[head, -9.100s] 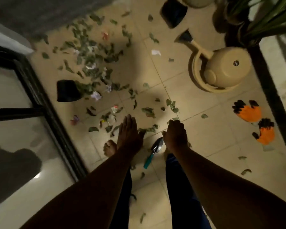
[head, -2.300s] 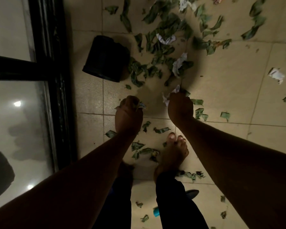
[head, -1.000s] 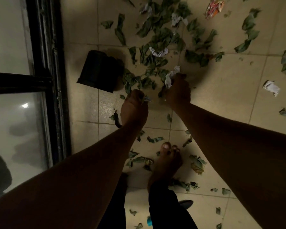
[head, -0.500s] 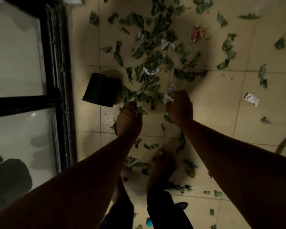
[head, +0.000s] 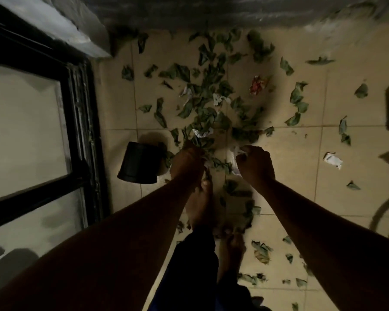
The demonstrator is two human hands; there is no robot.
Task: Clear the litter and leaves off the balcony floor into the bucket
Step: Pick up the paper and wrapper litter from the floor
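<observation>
Leaves (head: 262,251) and scraps are scattered over the tiled floor (head: 357,198) around two bare feet. Farther out, white paper (head: 237,153) is clenched in the curled right hand (head: 255,164), and green leaves are gripped in the closed left hand (head: 186,162). Just left of that hand a black bucket (head: 139,163) lies tipped by the door frame (head: 85,122). Beyond, the thickest litter pile (head: 207,97) and a red wrapper (head: 257,85) are seen below the wall.

Dim warm light, dark shadows, blurred edges
</observation>
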